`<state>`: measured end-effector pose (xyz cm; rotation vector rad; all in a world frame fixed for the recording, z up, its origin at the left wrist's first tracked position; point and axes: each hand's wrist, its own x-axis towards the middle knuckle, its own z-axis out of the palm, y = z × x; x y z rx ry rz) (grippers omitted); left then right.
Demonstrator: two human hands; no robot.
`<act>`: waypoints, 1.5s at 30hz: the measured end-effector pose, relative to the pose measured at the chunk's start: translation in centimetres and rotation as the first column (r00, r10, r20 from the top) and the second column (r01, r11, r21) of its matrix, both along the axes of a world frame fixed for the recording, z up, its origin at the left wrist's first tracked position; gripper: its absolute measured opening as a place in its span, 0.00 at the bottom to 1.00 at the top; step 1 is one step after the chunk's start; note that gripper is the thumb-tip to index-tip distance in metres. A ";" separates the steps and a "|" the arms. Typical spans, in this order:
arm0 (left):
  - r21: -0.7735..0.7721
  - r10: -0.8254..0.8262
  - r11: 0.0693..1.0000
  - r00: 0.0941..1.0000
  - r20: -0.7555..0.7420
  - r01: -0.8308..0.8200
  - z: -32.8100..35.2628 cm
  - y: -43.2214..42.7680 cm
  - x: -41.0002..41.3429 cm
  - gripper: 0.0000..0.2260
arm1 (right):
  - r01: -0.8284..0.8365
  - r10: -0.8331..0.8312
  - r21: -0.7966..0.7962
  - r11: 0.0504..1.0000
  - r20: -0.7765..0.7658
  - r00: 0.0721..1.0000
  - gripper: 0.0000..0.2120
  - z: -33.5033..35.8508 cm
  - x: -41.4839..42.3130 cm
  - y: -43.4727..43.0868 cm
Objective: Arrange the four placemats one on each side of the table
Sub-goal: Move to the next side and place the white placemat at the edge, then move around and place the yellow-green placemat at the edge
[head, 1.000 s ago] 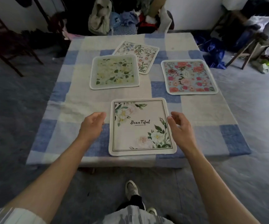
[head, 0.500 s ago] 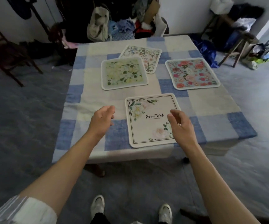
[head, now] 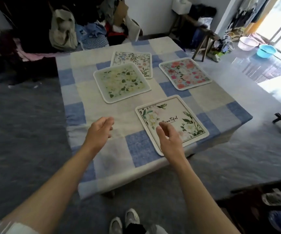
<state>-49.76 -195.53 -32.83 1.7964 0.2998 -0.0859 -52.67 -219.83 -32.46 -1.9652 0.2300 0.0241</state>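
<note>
Head view: within the last second the person has let go of the "Beautiful" placemat (head: 175,119) and stepped round toward the left of the tabletop (head: 78,92), so the whole scene now sits skewed. That mat lies flat at the near edge and looks placed. The left hand (head: 99,130) has moved off the mat and now hovers over bare checked cloth to its left, fingers loosely spread and holding nothing. The right hand (head: 168,141) hangs over the mat's near left part, fingers slackly curled and also empty.

The pink floral placemat (head: 185,73) lies toward the right side. The yellow-green placemat (head: 122,81) sits left of centre, overlapping the near left corner of the sprigged placemat (head: 134,60) at the far side. By my reading two sides are served, and the overlapping pair remains to be separated, which the sidestep may be setting up.

Hard to make out: the left fingertips are blurred, and I cannot tell whether the right hand touches the mat. It covers the start of the lettering. The overlapped corner is hidden.
</note>
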 end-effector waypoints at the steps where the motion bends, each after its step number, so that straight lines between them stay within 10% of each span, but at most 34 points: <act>1: -0.008 0.033 0.999 0.999 0.002 -0.033 0.1 0.6 0.3 0.09 | -0.014 0.014 0.005 1.000 0.006 1.000 0.19 0.1 0.5 0.6; 25: -0.004 -0.410 0.912 0.910 0.064 0.411 0.8 25.8 19.6 0.17 | 0.497 -0.497 0.074 0.864 -0.021 0.867 0.15 0.9 8.8 29.0; 45: 0.091 -0.648 0.760 0.762 0.021 0.644 0.2 22.5 39.4 0.14 | 0.735 -0.742 0.127 0.666 0.002 0.671 0.09 -0.8 23.1 28.9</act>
